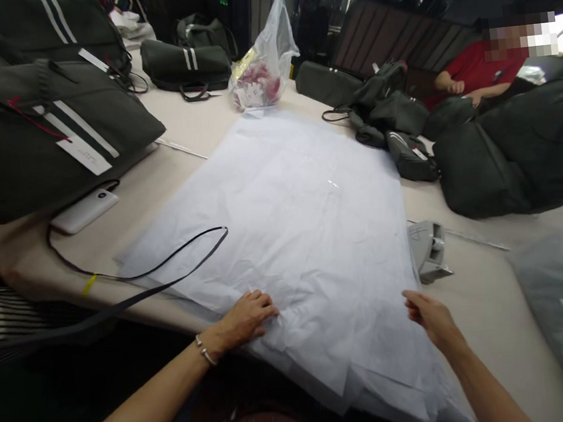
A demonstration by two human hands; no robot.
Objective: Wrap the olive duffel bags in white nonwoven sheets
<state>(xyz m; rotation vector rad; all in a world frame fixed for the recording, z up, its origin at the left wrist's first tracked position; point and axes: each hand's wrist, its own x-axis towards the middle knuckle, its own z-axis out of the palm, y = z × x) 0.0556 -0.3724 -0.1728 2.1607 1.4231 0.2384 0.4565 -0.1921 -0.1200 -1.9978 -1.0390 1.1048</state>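
A stack of thin white sheets (313,221), wrinkled and see-through at the edges, covers the middle of the table and hangs over its near side. Whether they are paper or plastic bags, I cannot tell. At the near edge, my left hand (250,316) has its fingers bent closed on the top sheet, and creases spread out from it. My right hand (429,316) is closed with the fingertips pinched by the stack's right edge; what lies between them is hidden. Just beyond the right hand stands a grey tape dispenser (429,252).
Dark green bags (36,129) crowd the left, with more bags (516,146) at right. A power bank (87,210) lies beside a black strap (168,280) crossing the sheets. A clear plastic bag (267,71) stands at the far end. A person in red (482,69) works across.
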